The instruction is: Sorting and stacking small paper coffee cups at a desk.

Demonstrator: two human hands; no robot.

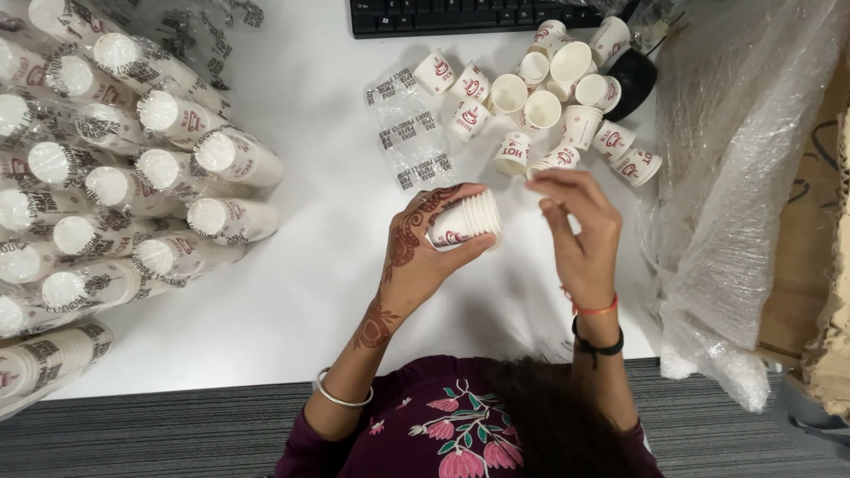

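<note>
Desk: our white flat desk (pixel 292 292) carries everything.
Wrapped sleeves: plastic-wrapped stacks of white paper cups (pixel 115 177) pile at its left edge.
Loose cups: roughly twenty separated white paper cups with red print (pixel 549 97) lie near the far edge; more remain nested.
Nested stack: short stack of nested white paper cups (pixel 467 221), mid-desk, lying sideways in our left hand (pixel 421 252), whose fingers curl around it.
Right hand: our right hand (pixel 580 230) is raised just beside the stack's rim, fingers loosely bent, holding nothing.

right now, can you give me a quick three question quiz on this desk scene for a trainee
1. True or false: the left hand holds a stack of paper cups.
2. Where do the wrapped cup sleeves lie? A) left of the table B) right C) on the keyboard
3. What lies flat between the sleeves and the loose cups?

Key: 1 true; 2 A; 3 an empty clear wrapper.
</note>
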